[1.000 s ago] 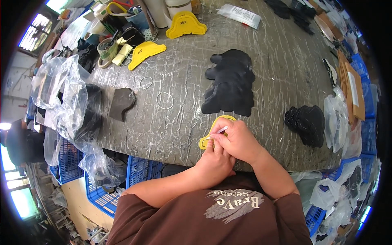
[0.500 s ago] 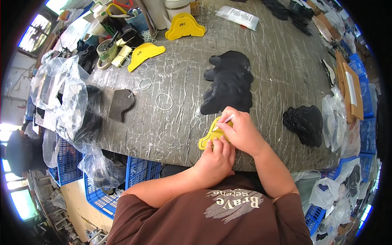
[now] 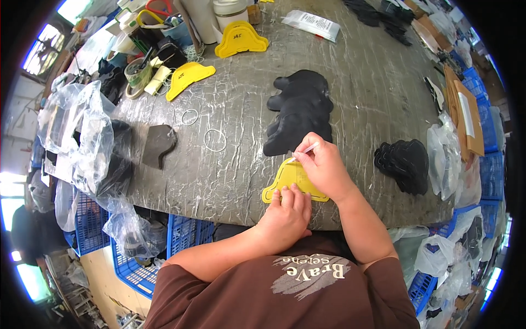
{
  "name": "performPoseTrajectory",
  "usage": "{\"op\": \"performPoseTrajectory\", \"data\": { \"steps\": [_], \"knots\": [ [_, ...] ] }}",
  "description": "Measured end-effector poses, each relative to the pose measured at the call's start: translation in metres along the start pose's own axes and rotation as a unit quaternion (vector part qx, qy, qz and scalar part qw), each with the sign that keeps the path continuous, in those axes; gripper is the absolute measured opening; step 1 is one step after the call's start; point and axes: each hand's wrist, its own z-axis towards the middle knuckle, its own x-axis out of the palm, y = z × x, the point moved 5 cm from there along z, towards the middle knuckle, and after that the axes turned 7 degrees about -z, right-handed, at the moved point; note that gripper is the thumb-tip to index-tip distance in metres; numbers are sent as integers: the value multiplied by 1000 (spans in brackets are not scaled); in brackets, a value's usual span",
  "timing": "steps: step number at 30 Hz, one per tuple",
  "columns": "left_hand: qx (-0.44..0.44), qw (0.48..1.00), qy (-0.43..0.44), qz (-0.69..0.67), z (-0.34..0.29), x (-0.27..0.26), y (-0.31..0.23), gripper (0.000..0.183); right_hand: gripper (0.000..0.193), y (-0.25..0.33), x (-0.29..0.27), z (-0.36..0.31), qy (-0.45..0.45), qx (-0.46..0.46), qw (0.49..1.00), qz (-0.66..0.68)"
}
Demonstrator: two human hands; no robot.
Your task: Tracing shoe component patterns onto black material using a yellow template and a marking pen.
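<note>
A yellow template (image 3: 285, 176) with slots along its edge lies near the front of the table. On its lower edge rest the fingertips of my left hand (image 3: 286, 213), pressing down with the fingers stretched out. My right hand (image 3: 327, 170) pinches a slim white pen (image 3: 312, 147), its tip at the template's upper left edge. What lies under the template is mostly hidden. Just beyond it, a row of overlapping black cut pieces (image 3: 300, 112) stretches away from me.
A black stack of cut pieces (image 3: 402, 167) sits at right, and a dark loose piece (image 3: 159, 143) at left. Farther off are two yellow templates (image 3: 241, 39), (image 3: 189, 78), tape rolls (image 3: 138, 74) and a white packet (image 3: 311, 25). Plastic bags (image 3: 82, 137) and blue crates (image 3: 189, 233) crowd the edges.
My right hand has moved the pen tip up and left to the template's upper edge, uncovering more yellow. My left hand still presses the template. The whole view has shifted slightly.
</note>
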Motion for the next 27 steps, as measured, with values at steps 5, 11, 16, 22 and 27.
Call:
{"op": "performPoseTrajectory", "data": {
  "steps": [5,11,16,22,27],
  "knots": [
    [0,1000,-5,-4,-1,1,0,85,9,1,-2,1,-8,18,999,-32],
    [1,1000,-4,-2,0,-1,0,84,8,-10,-11,-2,-32,21,999,-34],
    [4,1000,-6,-6,-1,-2,1,82,11,-9,-13,-5,-56,11,998,-27],
    [11,1000,-7,-5,0,-2,0,81,7,-1,-16,-9,-43,-1,997,-63],
    [5,1000,-5,-6,0,0,1,82,10,-8,-18,-14,-61,23,997,-35]
  ]
}}
